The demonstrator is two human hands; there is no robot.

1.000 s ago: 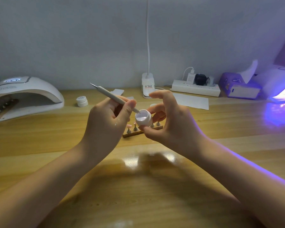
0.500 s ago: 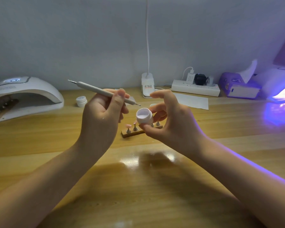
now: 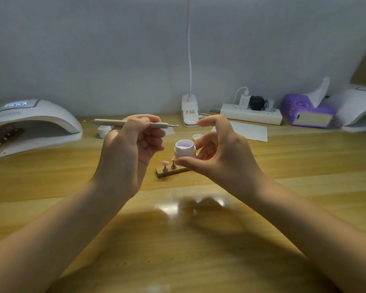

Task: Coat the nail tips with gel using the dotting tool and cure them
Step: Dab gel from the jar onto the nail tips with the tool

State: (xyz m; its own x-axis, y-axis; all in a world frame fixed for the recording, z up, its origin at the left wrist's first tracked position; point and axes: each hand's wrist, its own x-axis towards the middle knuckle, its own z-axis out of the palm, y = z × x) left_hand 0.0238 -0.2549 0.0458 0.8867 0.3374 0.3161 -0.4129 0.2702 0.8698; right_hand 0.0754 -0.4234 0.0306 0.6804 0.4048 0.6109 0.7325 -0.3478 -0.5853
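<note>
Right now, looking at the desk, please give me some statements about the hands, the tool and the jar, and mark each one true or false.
1. The left hand holds the dotting tool nearly level, above the jar. True.
2. The tip of the tool is dipped in the gel jar. False: the tip is in the air, clear of the jar.
3. The right hand pinches the open gel jar. True.
4. The jar's lid is screwed on. False: the jar is open, with pale gel showing inside.
5. The nail tip stand is inside the left curing lamp. False: it sits on the table behind the hands.
</note>
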